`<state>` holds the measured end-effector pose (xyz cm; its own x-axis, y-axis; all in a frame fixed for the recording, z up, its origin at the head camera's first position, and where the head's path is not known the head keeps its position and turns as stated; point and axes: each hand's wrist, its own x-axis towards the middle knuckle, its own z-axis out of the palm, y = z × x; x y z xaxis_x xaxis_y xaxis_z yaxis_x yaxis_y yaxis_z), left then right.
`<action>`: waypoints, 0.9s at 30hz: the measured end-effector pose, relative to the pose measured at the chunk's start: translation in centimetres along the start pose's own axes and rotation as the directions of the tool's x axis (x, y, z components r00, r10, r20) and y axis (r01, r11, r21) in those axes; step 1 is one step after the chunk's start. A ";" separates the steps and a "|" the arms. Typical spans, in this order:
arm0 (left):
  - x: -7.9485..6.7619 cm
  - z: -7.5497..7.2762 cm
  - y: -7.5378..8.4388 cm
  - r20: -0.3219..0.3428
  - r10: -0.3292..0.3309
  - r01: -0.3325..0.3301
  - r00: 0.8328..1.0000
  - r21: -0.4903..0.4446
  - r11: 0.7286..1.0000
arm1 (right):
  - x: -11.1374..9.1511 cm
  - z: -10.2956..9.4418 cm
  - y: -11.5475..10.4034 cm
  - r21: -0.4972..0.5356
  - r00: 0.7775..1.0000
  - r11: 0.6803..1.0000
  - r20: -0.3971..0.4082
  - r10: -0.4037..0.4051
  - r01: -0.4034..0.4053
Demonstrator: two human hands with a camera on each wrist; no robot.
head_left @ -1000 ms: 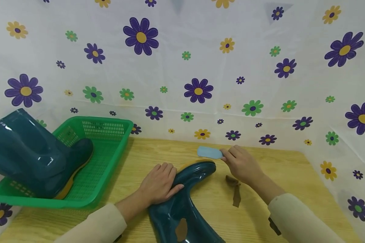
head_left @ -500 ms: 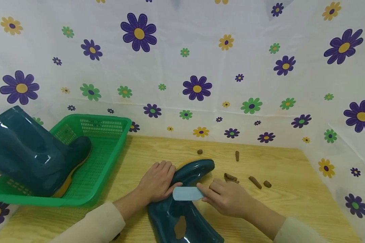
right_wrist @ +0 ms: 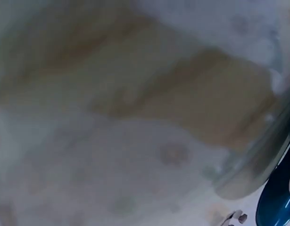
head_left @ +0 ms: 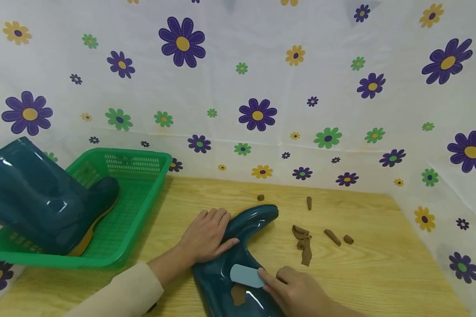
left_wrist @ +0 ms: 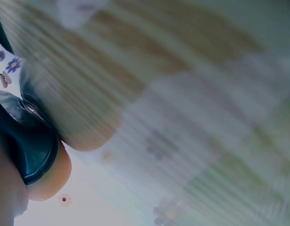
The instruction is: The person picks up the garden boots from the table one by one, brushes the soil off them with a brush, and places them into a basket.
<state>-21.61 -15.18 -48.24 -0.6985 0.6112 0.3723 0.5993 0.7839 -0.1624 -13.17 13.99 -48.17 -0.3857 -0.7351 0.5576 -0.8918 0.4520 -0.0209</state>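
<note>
A glossy dark teal rubber boot lies on its side on the wood-grain table, toe pointing away to the right. My left hand grips it around the foot near the ankle, thumb across the top. In my right hand I hold a pale blue flat scraper, forefinger along it. Its blade lies over the boot's shaft, at the upper edge of a brown mud-like patch. Sleeve fabric blurs most of both wrist views; part of the boot shows at the left wrist view's left edge.
A green basket at the left holds a second teal boot, leaning over its rim. Right of the held boot lie a curled brown scrap and several small brown bits, such as a stick-like piece. A flowered cloth hangs behind.
My right hand has brought the scraper from beyond the toe, over the boot's ankle, and down to the brown patch on the shaft. The left hand has kept its hold.
</note>
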 end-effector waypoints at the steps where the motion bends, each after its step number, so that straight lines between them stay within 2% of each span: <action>1: 0.0 0.0 -0.1 -0.020 0.031 -0.031 0.999 0.003 1.000 | -0.2 0.2 0.0 0.003 1.000 1.000 -0.001 0.031 -0.031; 5: -0.2 0.2 -0.3 -0.062 0.179 -0.176 0.982 0.045 0.983 | -0.5 0.7 -0.1 -0.003 0.995 0.995 -0.005 0.101 -0.101; 8: -0.3 0.2 -0.4 -0.045 0.238 -0.235 0.970 0.063 0.970 | -0.4 0.9 -0.2 -0.013 0.995 0.995 0.005 0.103 -0.103; 11: -0.2 0.2 -0.4 -0.022 0.239 -0.237 0.971 0.078 0.968 | -0.2 0.8 0.0 0.011 0.996 0.997 0.041 0.073 -0.074; 15: -0.2 0.1 -0.1 0.009 0.225 -0.225 0.974 0.106 0.969 | 0.1 0.4 0.5 0.125 0.992 0.992 0.126 0.017 -0.033; 19: -0.5 0.0 0.2 0.060 0.201 -0.207 0.978 0.131 0.970 | 0.4 -0.3 0.8 0.286 0.979 0.957 0.205 -0.011 -0.049; 22: -0.7 0.0 0.4 0.095 0.196 -0.207 0.976 0.130 0.970 | 0.5 -0.5 1.0 0.364 0.976 0.927 0.217 0.011 -0.092; 24: -0.7 -0.1 0.5 0.112 0.190 -0.203 0.975 0.113 0.973 | 0.4 -0.5 0.9 0.339 0.983 0.936 0.177 0.039 -0.098; 27: -0.6 -0.4 0.3 0.108 0.167 -0.174 0.980 0.051 0.983 | 0.3 -0.1 0.7 0.191 0.995 0.980 0.088 0.042 -0.058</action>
<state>-20.83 -15.32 -48.13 -0.6265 0.7420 0.2385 0.6908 0.6704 -0.2708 -13.93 14.15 -47.90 -0.4420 -0.7569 0.4814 -0.8966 0.3894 -0.2110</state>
